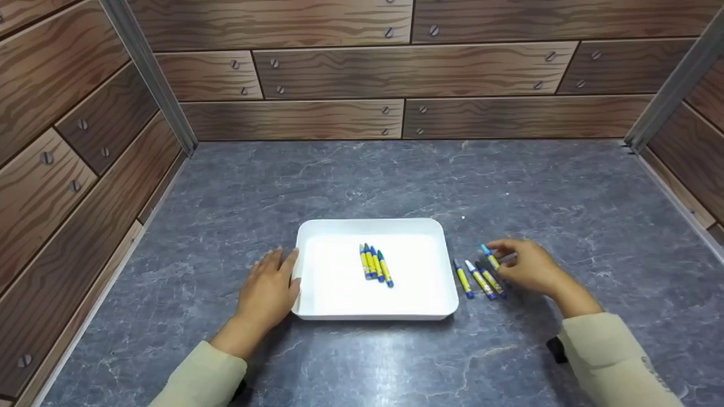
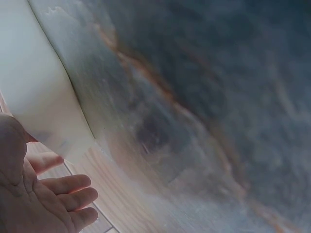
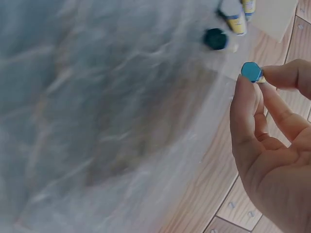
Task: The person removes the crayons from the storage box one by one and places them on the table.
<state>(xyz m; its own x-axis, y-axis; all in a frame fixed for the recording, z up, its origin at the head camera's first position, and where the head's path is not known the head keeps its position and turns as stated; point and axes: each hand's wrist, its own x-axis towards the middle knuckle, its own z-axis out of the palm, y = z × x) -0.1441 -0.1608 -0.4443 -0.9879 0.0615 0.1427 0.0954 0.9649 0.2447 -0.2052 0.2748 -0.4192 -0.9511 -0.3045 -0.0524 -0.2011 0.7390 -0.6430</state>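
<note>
A white tray [image 1: 373, 302] stands on the table, with several yellow-wrapped crayons [image 1: 370, 263] side by side on its bottom. My left hand [image 1: 267, 291] lies against the tray's left wall, fingers extended; the left wrist view has the tray's pale side [image 2: 43, 73] beside the thumb. Right of the tray, my right hand [image 1: 526, 265] pinches a light blue crayon [image 1: 490, 257] between thumb and fingers, its tip pointing away. In the right wrist view the blue end of that crayon [image 3: 251, 72] shows between the fingertips. Below it are a white crayon [image 1: 479, 278] and a black crayon [image 1: 491, 279].
Another dark-tipped crayon [image 1: 464, 280] lies close to the tray's right wall. Wood-patterned panels [image 1: 328, 70] enclose the grey marbled table [image 1: 362, 175] at the back and both sides. A tiny white speck [image 1: 462, 217] is on the table beyond the crayons.
</note>
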